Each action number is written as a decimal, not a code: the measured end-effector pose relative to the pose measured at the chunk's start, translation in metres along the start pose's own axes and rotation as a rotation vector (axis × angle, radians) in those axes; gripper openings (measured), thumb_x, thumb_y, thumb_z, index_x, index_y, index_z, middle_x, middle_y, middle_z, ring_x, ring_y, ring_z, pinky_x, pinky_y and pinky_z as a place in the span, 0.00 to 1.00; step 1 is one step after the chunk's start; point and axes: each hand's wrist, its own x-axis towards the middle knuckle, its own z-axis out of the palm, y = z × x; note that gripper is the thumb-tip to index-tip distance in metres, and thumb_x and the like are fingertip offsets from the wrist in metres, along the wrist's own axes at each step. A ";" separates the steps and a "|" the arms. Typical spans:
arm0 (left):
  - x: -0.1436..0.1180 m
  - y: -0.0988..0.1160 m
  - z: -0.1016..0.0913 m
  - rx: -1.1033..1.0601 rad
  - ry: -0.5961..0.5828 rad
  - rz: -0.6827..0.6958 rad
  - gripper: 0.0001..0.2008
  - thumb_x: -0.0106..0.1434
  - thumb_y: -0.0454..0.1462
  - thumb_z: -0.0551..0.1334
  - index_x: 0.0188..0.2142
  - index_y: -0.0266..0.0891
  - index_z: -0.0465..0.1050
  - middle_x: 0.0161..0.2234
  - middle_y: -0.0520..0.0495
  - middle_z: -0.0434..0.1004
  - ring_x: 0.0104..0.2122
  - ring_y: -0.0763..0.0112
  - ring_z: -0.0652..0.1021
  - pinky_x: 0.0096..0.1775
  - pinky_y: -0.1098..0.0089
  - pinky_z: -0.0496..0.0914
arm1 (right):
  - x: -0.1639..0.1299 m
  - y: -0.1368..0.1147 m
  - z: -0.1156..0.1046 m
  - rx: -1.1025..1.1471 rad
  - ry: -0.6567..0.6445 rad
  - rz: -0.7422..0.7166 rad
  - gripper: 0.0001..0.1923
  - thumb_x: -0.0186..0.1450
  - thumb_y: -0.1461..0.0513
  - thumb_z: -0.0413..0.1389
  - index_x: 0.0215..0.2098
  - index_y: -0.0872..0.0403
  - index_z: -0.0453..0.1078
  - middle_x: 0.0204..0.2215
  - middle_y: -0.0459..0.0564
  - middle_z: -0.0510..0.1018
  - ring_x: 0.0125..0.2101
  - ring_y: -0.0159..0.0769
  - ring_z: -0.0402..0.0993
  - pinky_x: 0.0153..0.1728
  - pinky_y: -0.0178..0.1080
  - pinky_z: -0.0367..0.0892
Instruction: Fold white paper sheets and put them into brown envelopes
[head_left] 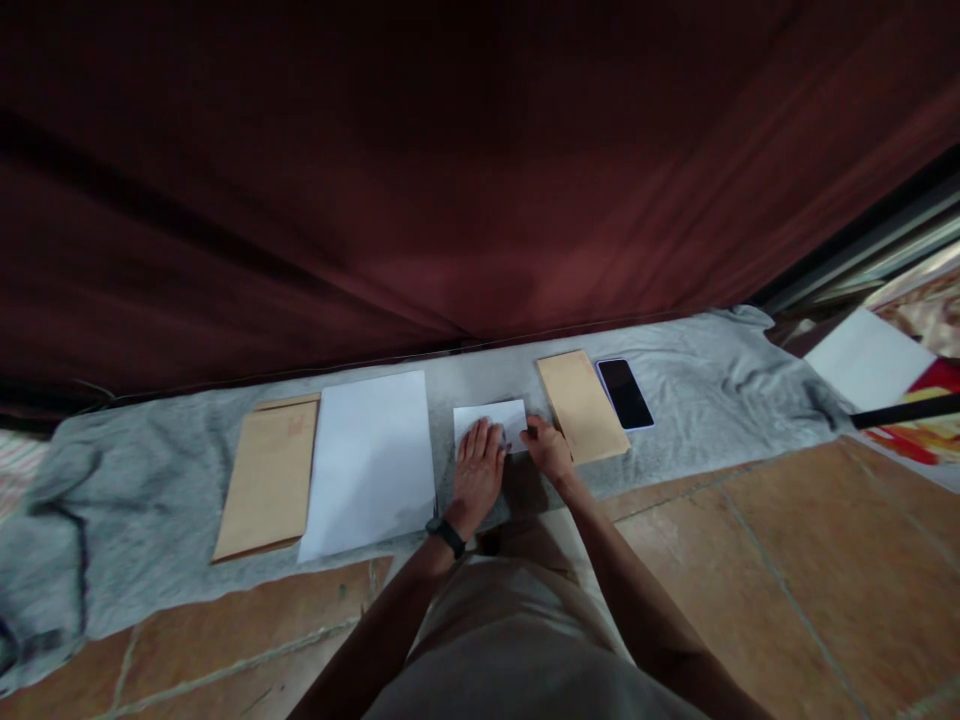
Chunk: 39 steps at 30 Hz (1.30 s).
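Note:
A small folded white sheet of paper lies crosswise on the grey cloth in front of me. My left hand rests flat on it, fingers stretched out, with a dark watch on the wrist. At the paper's right edge my right hand is closed with curled fingers. A small dark spot shows at its fingertips; whether this is an object or shadow I cannot tell. Just right of that hand lies a brown envelope stack. Left of my left hand is a stack of large white paper.
More brown envelopes lie at the far left, beside the white stack. A dark-screened phone sits right of the nearer envelopes. The grey cloth covers a long narrow surface against a dark red curtain. Tiled floor is below.

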 end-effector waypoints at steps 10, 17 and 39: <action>0.014 0.000 0.002 0.173 -0.117 -0.033 0.29 0.72 0.34 0.49 0.71 0.33 0.55 0.70 0.35 0.58 0.68 0.53 0.62 0.64 0.52 0.60 | -0.014 -0.022 0.036 0.079 0.167 -0.554 0.25 0.77 0.58 0.41 0.65 0.59 0.65 0.62 0.59 0.71 0.64 0.41 0.64 0.66 0.45 0.60; 0.022 -0.019 0.008 0.223 -0.087 -0.043 0.30 0.72 0.35 0.49 0.72 0.34 0.52 0.72 0.39 0.53 0.72 0.55 0.53 0.69 0.51 0.54 | -0.012 -0.025 0.061 -0.028 0.129 -0.569 0.27 0.78 0.56 0.40 0.72 0.57 0.56 0.70 0.57 0.61 0.70 0.42 0.54 0.70 0.51 0.52; -0.001 -0.026 -0.002 0.157 0.041 -0.003 0.28 0.74 0.40 0.47 0.69 0.28 0.56 0.71 0.33 0.55 0.72 0.53 0.54 0.69 0.48 0.52 | -0.008 0.007 0.042 -0.249 0.268 -0.426 0.28 0.77 0.58 0.42 0.71 0.60 0.56 0.70 0.58 0.61 0.70 0.48 0.54 0.69 0.52 0.50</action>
